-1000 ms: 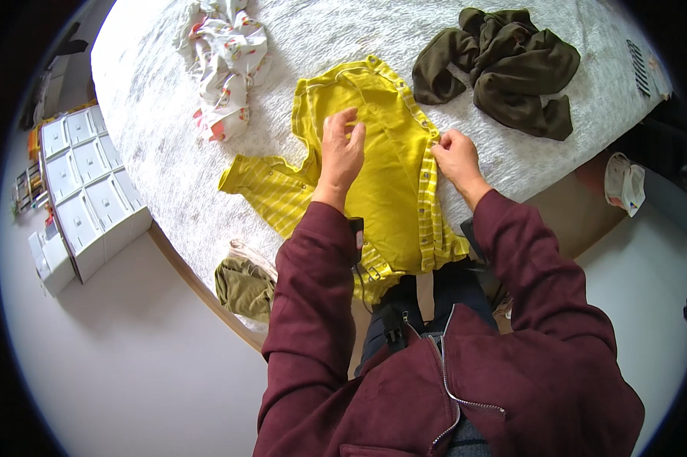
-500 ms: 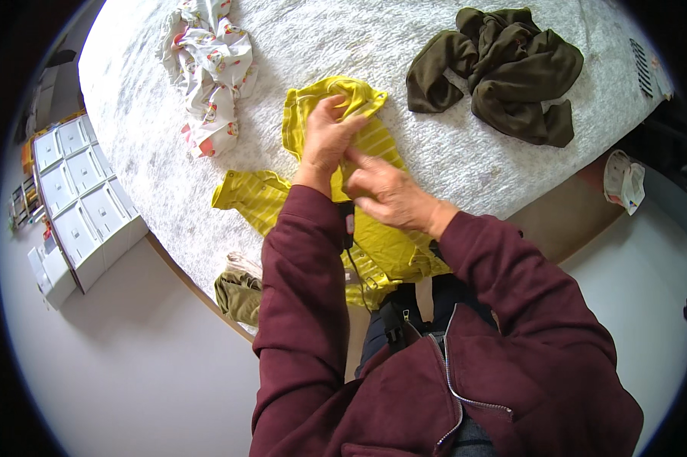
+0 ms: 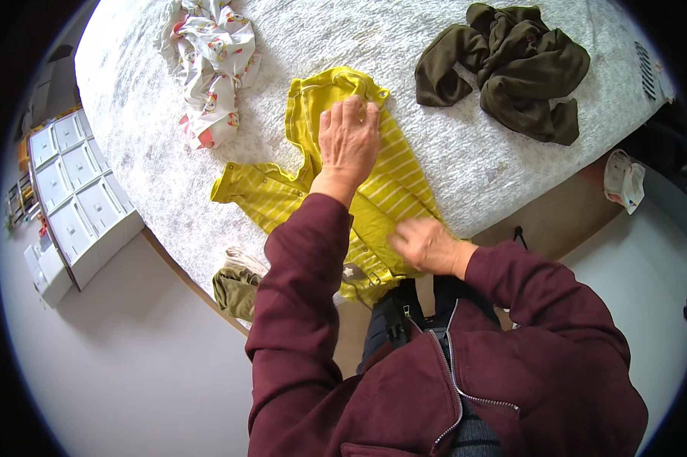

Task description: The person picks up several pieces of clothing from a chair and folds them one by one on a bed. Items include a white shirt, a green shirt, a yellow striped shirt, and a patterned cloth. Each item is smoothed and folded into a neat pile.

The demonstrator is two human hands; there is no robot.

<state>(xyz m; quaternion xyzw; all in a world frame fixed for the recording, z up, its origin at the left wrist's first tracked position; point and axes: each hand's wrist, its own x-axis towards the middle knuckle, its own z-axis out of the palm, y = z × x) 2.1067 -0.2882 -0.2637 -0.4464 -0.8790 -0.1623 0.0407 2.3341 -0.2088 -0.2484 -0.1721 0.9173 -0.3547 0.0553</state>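
Note:
A yellow baby romper (image 3: pixel 400 179) with pale stripes lies spread over the near edge of the bed. One short sleeve sticks out to the left, and snap fasteners run along its lower part, beside a small grey patch with a star. Near the top opening, my left hand (image 3: pixel 349 145) has its fingers bent down onto the cloth; their tips are partly hidden. My right hand (image 3: pixel 427 245) is over the lower right part of the romper, close to my body. Motion blurs its fingers.
A white garment with a colourful print (image 3: pixel 214 68) lies at the far left and a crumpled dark olive garment (image 3: pixel 522 76) at the far right, both on the fluffy white cover (image 3: pixel 480 175). A small olive bundle (image 3: pixel 235 293) sits at the left edge. White drawers (image 3: pixel 77 175) stand beyond.
My right hand has moved from beside my left wrist down toward the romper's near end. My left hand has turned palm down and shifted slightly right. More of the striped cloth shows, lying flatter.

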